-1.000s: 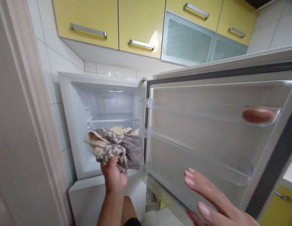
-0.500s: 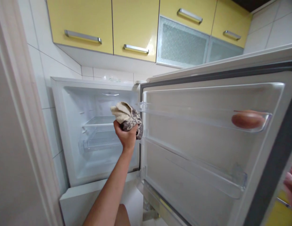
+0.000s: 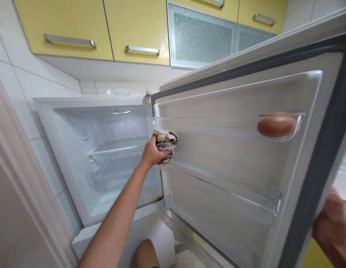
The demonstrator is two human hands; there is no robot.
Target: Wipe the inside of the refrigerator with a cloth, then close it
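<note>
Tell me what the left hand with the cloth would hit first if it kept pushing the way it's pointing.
Probably the inner wall of the fridge door: the left hand presses the cloth toward it, just under the upper door shelf. Whether the cloth already touches is unclear.

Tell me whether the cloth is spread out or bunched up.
Bunched up: the cloth is a crumpled wad gripped in the left hand, against the fridge door.

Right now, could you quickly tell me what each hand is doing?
Left hand: closed around a bunched cloth, pressed to the inner side of the fridge door.
Right hand: on the door's outer edge; its grip cannot be told.
</note>
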